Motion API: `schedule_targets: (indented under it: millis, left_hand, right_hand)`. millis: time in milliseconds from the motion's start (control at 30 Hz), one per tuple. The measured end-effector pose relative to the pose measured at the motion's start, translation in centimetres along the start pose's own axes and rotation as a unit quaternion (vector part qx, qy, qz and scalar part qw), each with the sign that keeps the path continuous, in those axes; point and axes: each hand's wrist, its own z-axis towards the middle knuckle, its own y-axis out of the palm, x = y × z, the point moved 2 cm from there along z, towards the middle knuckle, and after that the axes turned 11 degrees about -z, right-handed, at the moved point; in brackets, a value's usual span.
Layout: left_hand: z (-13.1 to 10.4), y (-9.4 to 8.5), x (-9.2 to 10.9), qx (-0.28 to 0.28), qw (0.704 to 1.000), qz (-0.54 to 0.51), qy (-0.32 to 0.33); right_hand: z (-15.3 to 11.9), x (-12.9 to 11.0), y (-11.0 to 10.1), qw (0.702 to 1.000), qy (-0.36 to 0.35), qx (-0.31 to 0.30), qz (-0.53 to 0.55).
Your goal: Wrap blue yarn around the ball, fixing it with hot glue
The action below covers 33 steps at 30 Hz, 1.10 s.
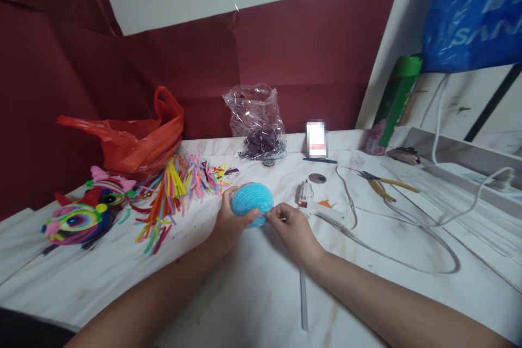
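A bright blue ball (250, 198), wound with ridged, fuzzy-looking strands, is held just above the middle of the table. My left hand (228, 217) is closed around its left and near side, thumb pressed across the front. At the ball's lower right edge, my right hand (283, 220) has thumb and forefinger pinched together; whatever is between them is too small to make out. Right of the ball lies a white glue gun (305, 194) with its cable trailing to the right. A thin flat grey strip (304, 304) lies below my right wrist.
Colourful craft fish (75, 223), bundles of fuzzy stems (173, 182) and a red plastic bag (134, 144) occupy the left. Behind stand a clear bag (261, 119) and a bright-screened phone (317, 140). Yellow-handled pliers (381, 185), looped cable (440, 269) and a green spray can (393, 103) are right.
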Motion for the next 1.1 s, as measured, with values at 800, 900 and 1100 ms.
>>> schedule_targets:
  millis: [800, 900, 1100]
  left_hand:
    - [0.8, -0.3, -0.3, -0.001, 0.997, 0.069, -0.027]
    - [0.7, -0.4, -0.3, -0.016, 0.997, 0.067, -0.019]
    - [0.8, -0.6, -0.5, -0.025, 0.996, 0.088, 0.004]
  right_hand:
    - [0.6, 1.0, 0.7, 0.999, -0.025, 0.003, -0.036]
    - [0.5, 1.1, 0.7, 0.999, -0.029, 0.002, -0.035]
    - [0.4, 1.1, 0.6, 0.999, -0.031, 0.001, -0.032]
